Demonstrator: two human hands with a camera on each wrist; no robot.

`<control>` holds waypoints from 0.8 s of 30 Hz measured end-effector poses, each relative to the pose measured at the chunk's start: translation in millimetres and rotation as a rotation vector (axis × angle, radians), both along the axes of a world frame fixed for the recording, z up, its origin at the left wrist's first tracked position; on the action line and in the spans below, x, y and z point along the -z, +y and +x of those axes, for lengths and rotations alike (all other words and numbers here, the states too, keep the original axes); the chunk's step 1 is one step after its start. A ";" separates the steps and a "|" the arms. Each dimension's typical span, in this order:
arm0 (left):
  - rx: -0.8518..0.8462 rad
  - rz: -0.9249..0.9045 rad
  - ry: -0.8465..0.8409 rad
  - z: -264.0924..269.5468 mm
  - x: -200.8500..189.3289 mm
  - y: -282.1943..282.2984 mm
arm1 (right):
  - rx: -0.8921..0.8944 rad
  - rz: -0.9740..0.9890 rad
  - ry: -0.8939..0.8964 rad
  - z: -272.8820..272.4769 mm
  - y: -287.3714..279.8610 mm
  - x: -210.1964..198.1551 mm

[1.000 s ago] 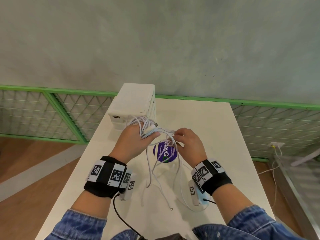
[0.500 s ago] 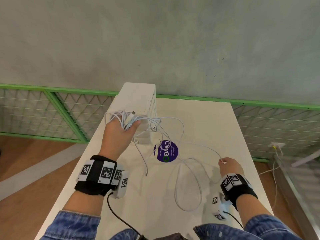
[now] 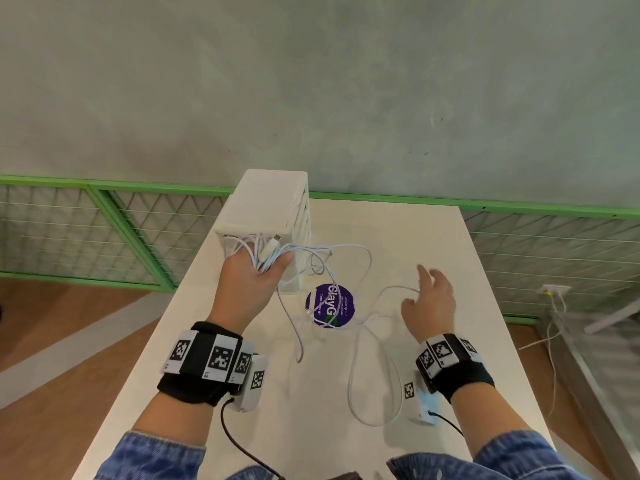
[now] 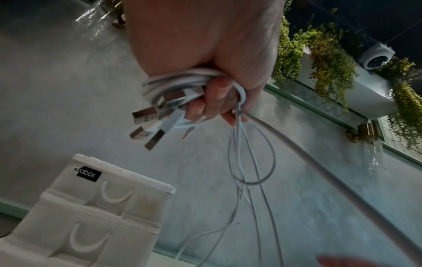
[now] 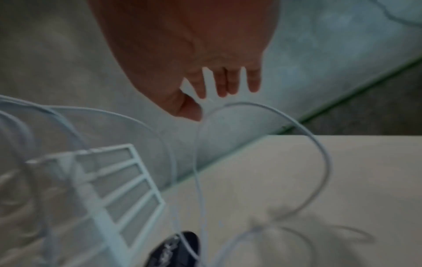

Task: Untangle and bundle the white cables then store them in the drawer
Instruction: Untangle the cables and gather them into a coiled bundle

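My left hand (image 3: 265, 263) grips a coiled bunch of white cables (image 3: 273, 247) just in front of the white drawer unit (image 3: 266, 206). In the left wrist view the left hand (image 4: 219, 101) is curled round the coils, and several USB plugs (image 4: 148, 115) stick out of it. Loose strands (image 3: 346, 258) trail from it to the right across the table. One long loop (image 3: 374, 375) lies on the table by my right wrist. My right hand (image 3: 424, 289) hovers above the table with its fingers spread and holds nothing. A strand (image 5: 297, 124) curves just below the right hand (image 5: 210, 103).
A round purple sticker (image 3: 330, 306) sits mid-table under the strands. The white table (image 3: 433, 237) ends at a green-framed mesh rail (image 3: 519, 206) and a grey wall. The drawer unit's fronts (image 4: 91, 207) face me, all closed as far as I can see.
My right hand pulled a strand out to the right, then let it go and opened, moving a little up and left. My left hand lifted the bunch toward the drawer unit.
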State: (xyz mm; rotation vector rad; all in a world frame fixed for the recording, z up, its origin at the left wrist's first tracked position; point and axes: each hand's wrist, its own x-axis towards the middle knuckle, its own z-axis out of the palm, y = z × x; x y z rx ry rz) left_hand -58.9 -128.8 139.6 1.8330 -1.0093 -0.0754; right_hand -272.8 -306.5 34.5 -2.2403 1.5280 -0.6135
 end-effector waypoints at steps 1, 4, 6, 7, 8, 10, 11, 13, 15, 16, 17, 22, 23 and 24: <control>0.009 -0.001 0.003 -2.2 -0.9 -0.3 | -0.092 -0.057 -0.142 8.7 4.3 -10.7; 0.023 -0.017 0.017 -5.9 -1.4 -1.0 | -0.445 0.222 -0.344 35.8 24.5 -40.5; 0.008 -0.044 0.014 -5.8 -1.8 -1.0 | -0.548 0.350 -0.224 48.3 35.1 -43.1; -0.007 -0.062 0.012 -4.8 -1.9 -0.3 | -0.545 0.346 -0.178 51.6 36.8 -39.1; -0.024 -0.079 0.014 -2.6 -1.5 1.2 | -0.523 0.338 -0.153 52.5 37.7 -35.7; -0.058 -0.096 0.028 2.8 -1.1 5.2 | -0.496 0.363 -0.176 49.7 37.1 -30.2; -0.071 -0.092 0.033 5.5 -0.7 6.8 | -0.493 0.379 -0.227 47.9 36.0 -30.5; -0.080 -0.065 0.039 9.3 1.4 8.5 | -0.462 0.358 -0.411 46.3 34.8 -39.8; -0.067 -0.028 0.054 9.7 3.9 7.7 | -0.416 0.319 -0.645 47.2 35.8 -56.9; -0.059 -0.014 0.068 9.1 5.3 6.8 | -0.399 0.304 -0.752 47.4 36.2 -66.9; -0.056 -0.007 0.081 8.9 6.6 5.9 | -0.382 0.281 -0.830 46.9 35.7 -75.7; -0.089 0.021 0.113 15.5 12.2 7.1 | -0.206 0.042 -0.892 31.3 19.6 -91.6; -0.094 0.026 0.110 17.1 12.0 7.8 | -0.145 0.002 -0.889 26.0 14.5 -89.9; -0.099 0.026 0.104 17.4 10.7 8.4 | -0.084 -0.023 -0.879 20.3 9.8 -86.9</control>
